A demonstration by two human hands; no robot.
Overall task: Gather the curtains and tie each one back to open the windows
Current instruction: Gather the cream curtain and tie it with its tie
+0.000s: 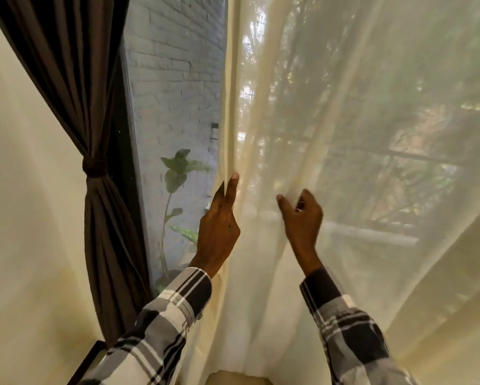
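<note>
At the window, the left hand [218, 232] pinches the sheer cream curtain's [344, 134] folded edge; the right hand [302, 220] is half-curled, blurred.

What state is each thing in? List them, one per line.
Brown curtain: gathered, tied back with a band.
Sheer curtain: hanging loose, untied, covering most of the window.
Window: uncovered only in the strip between the curtains.
Left hand: pinching the sheer curtain's edge.
Right hand: half open, fingers curled against the sheer fabric; grip unclear.
</note>
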